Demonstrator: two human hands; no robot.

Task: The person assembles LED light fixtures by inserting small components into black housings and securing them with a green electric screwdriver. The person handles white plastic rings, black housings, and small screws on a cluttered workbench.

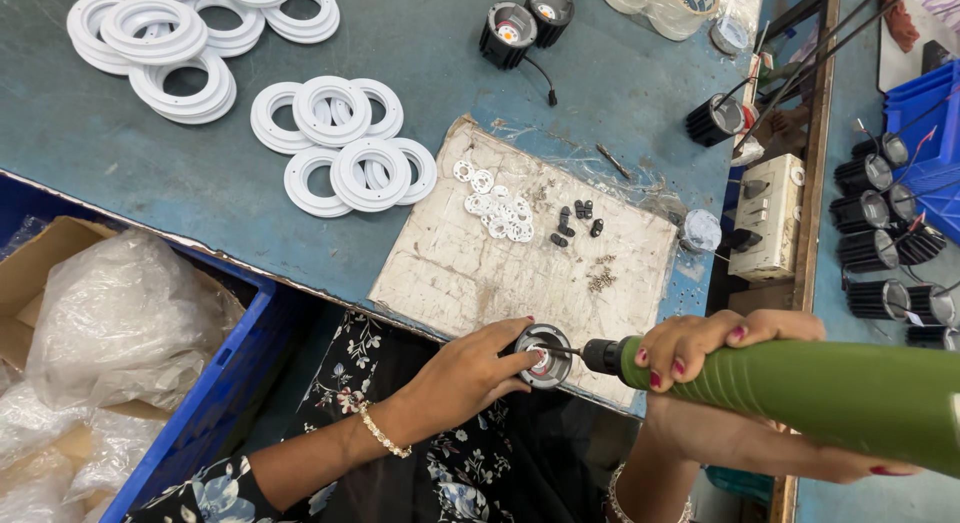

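At the near edge of the board (470, 273), which is lying on the blue-green table (420, 43), a round black fitting (543, 355) is being steadied by the left hand (465, 375), whose fingers are clasping its rim, while a green driver (800, 388) is being gripped in the clenched right hand (700, 348) and its thin bit is being pressed into the middle of the fitting. Several slips are being risked here, as a judgement only: the bit is likely to skid off the screw head if the driver is being held off-axis, and the left fingertips, lying just beside the bit, are being exposed to a jab; the fitting, being held half over the board's edge above the lap, is liable to twist or drop if the clasp is loosened. The loose screws (601, 279) and small black clips (575, 223) in the board's middle are being left where a sleeve could scatter them, and the small white washers (497, 205) beside them likewise. As for packages, a blue crate (215, 383) at the table's near left corner is holding a brown carton (40, 258) stuffed with clear plastic bags (125, 318); no label is being shown on either. White rings (340, 143) are being kept in stacks toward the far left corner. A cream switch box (768, 218) is sitting at the right edge, and black finned housings (875, 238) are being lined up beyond it.
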